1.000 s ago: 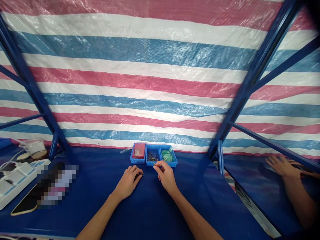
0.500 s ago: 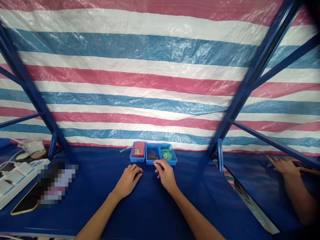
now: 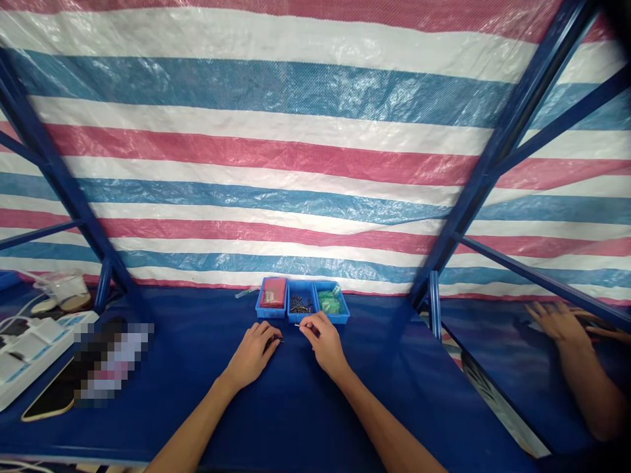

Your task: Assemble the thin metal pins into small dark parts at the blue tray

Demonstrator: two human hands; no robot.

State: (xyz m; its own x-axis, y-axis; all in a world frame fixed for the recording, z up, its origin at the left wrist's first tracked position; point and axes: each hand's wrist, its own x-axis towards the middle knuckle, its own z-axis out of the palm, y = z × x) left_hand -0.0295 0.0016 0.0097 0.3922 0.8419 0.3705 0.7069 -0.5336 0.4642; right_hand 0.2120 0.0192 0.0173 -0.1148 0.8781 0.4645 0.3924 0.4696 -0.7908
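My left hand rests on the blue table, fingers curled round a few small dark screws whose ends poke out by the thumb. My right hand pinches one small screw between thumb and fingertips, its bright end pointing left. Just beyond both hands stand three joined blue bins. In the left bin lies a red packet. Several loose dark screws fill part of the middle bin. Green plastic bags sit in the right bin.
A white power strip and a phone lie on the left, near a clear plastic cup. A small clear strip lies beside the bins. Blue posts flank a striped sheet. Another person's hand is at right.
My right hand has turned slightly and drawn its fingers into a pinch, and the screw's bright end now shows. My left hand stays in place. The other person's hand has shifted slightly.
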